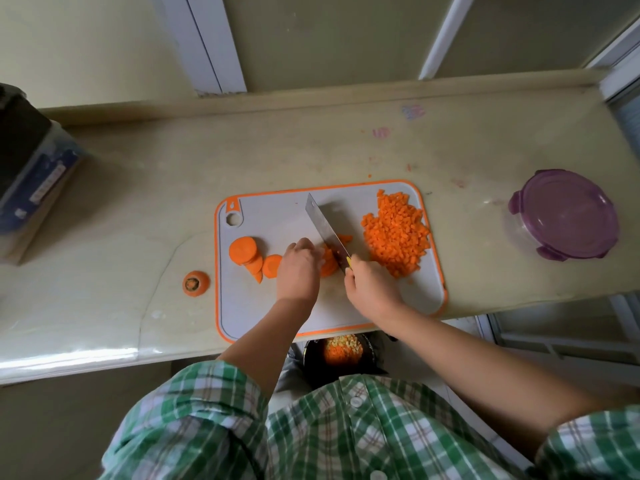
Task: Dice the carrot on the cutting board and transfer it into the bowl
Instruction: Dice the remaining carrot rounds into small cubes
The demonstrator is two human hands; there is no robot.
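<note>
Carrot slices (329, 264) under knife (323, 225), box label (46, 183) (blurred)

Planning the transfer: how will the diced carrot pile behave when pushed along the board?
Likely scatters: the diced carrot pile is loose small cubes. It lies near the cutting board edge, so bits may spill off.

On the cutting board (270, 313), diced carrot (394, 233) lies right of carrot slices (247, 254).

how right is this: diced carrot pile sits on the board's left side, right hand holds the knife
One slip: in the head view the diced carrot pile sits on the board's right side, not left. The right hand holds the knife.
</note>
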